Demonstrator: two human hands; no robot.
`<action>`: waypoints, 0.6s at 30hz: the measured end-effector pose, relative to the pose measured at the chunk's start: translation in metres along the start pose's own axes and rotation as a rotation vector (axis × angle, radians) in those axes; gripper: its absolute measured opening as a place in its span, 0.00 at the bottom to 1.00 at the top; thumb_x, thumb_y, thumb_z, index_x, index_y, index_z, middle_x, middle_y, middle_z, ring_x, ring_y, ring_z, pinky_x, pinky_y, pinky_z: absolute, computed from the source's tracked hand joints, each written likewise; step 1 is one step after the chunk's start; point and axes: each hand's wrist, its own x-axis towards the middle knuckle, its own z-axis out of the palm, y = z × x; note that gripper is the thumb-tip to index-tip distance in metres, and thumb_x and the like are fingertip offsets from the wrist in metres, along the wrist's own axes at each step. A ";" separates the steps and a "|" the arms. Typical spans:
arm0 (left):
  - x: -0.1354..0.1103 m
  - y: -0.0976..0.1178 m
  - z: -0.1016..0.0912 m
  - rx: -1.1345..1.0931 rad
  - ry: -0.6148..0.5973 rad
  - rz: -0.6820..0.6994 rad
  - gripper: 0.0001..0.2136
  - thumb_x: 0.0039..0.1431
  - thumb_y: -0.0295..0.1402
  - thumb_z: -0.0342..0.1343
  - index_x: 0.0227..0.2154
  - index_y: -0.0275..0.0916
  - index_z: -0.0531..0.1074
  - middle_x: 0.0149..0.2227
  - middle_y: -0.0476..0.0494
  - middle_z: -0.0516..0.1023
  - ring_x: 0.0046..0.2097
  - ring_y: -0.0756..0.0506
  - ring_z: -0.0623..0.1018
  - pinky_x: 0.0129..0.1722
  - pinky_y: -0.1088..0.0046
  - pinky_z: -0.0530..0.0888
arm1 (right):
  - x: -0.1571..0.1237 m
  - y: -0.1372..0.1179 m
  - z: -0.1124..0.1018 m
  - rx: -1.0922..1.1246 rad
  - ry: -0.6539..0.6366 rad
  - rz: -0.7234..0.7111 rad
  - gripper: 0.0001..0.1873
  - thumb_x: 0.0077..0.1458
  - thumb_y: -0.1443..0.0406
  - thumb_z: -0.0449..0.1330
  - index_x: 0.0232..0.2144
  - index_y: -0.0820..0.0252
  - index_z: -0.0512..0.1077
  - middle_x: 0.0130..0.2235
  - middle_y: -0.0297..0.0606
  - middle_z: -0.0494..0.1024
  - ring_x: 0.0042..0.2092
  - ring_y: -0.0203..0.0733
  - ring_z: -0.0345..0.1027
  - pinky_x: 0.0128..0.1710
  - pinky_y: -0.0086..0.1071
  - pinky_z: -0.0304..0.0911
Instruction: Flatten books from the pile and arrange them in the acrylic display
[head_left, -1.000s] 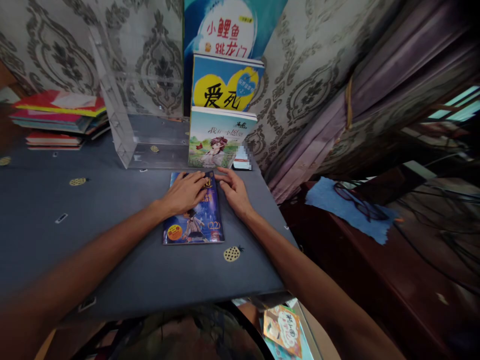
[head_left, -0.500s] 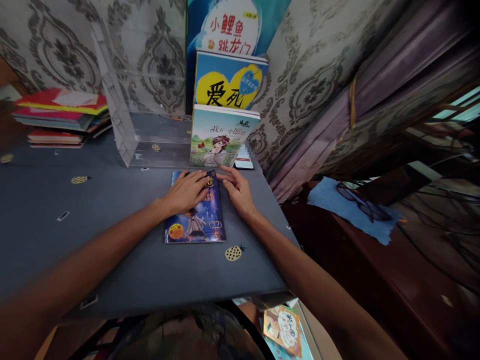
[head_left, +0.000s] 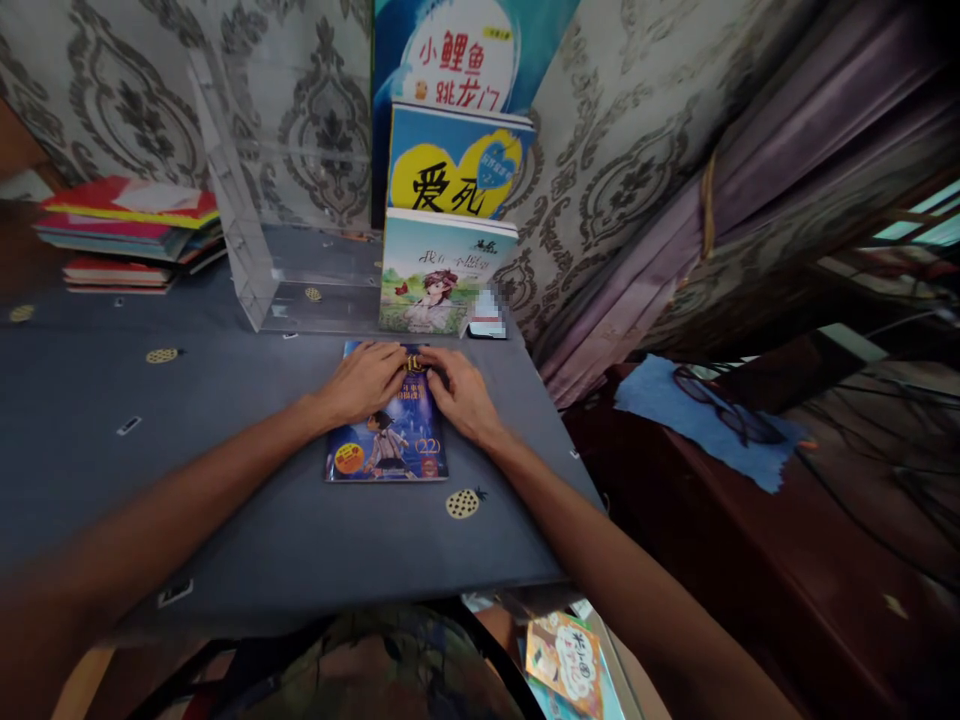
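Observation:
A dark blue book (head_left: 390,445) with a cartoon figure on its cover lies flat on the grey-blue tablecloth (head_left: 225,480). My left hand (head_left: 364,380) rests flat on the book's upper half, fingers stretched out. My right hand (head_left: 457,392) lies on the book's upper right part, fingers bent and touching the cover near the left hand's fingertips. Just beyond the book a row of upright books (head_left: 442,275) stands in a clear acrylic holder (head_left: 262,250), the front one showing a girl on a green cover.
A stack of colourful books (head_left: 127,235) lies at the far left of the table. Patterned wallpaper and purple curtains (head_left: 750,180) close the back and right. A blue cloth (head_left: 697,415) lies on a dark wooden surface to the right. More books (head_left: 566,660) show below the table edge.
My right hand has slid left from the tablecloth beside the book onto its cover, meeting the left hand's fingertips. The book and left hand have stayed put.

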 end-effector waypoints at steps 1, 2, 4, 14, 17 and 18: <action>0.000 0.000 0.000 0.002 -0.005 0.007 0.12 0.70 0.32 0.44 0.44 0.36 0.72 0.48 0.36 0.79 0.51 0.39 0.78 0.55 0.56 0.72 | 0.000 0.000 0.000 -0.019 -0.013 -0.009 0.22 0.61 0.69 0.52 0.56 0.60 0.70 0.53 0.44 0.80 0.56 0.51 0.68 0.59 0.50 0.63; 0.000 -0.001 -0.001 0.006 -0.014 0.018 0.12 0.70 0.32 0.44 0.44 0.37 0.72 0.48 0.36 0.79 0.51 0.40 0.78 0.55 0.56 0.72 | 0.001 0.001 0.000 -0.037 -0.027 -0.019 0.23 0.61 0.69 0.52 0.57 0.61 0.70 0.54 0.45 0.78 0.57 0.51 0.67 0.59 0.49 0.62; 0.000 -0.002 -0.002 0.016 -0.028 0.039 0.11 0.70 0.32 0.45 0.44 0.37 0.72 0.48 0.37 0.79 0.52 0.40 0.78 0.56 0.56 0.72 | 0.002 0.001 0.001 -0.072 -0.060 -0.033 0.23 0.61 0.69 0.52 0.58 0.62 0.69 0.58 0.47 0.76 0.60 0.51 0.65 0.61 0.49 0.61; -0.005 -0.008 0.002 0.021 0.026 0.065 0.14 0.69 0.32 0.46 0.50 0.35 0.72 0.56 0.35 0.78 0.57 0.38 0.76 0.59 0.54 0.72 | 0.004 -0.007 0.006 -0.245 -0.147 0.055 0.24 0.66 0.67 0.52 0.62 0.63 0.65 0.66 0.50 0.67 0.67 0.52 0.56 0.65 0.53 0.54; -0.006 -0.011 0.005 0.024 0.042 0.054 0.16 0.69 0.33 0.45 0.52 0.35 0.73 0.57 0.34 0.77 0.58 0.37 0.76 0.59 0.52 0.72 | 0.004 -0.013 0.005 -0.261 -0.160 0.072 0.22 0.67 0.67 0.52 0.62 0.63 0.66 0.66 0.50 0.66 0.68 0.50 0.55 0.66 0.52 0.54; -0.006 -0.012 0.005 0.021 0.048 0.052 0.16 0.69 0.34 0.45 0.52 0.35 0.73 0.57 0.34 0.77 0.58 0.37 0.76 0.59 0.52 0.72 | 0.004 -0.015 0.005 -0.259 -0.162 0.078 0.22 0.67 0.67 0.52 0.62 0.63 0.66 0.66 0.50 0.66 0.69 0.49 0.54 0.66 0.52 0.54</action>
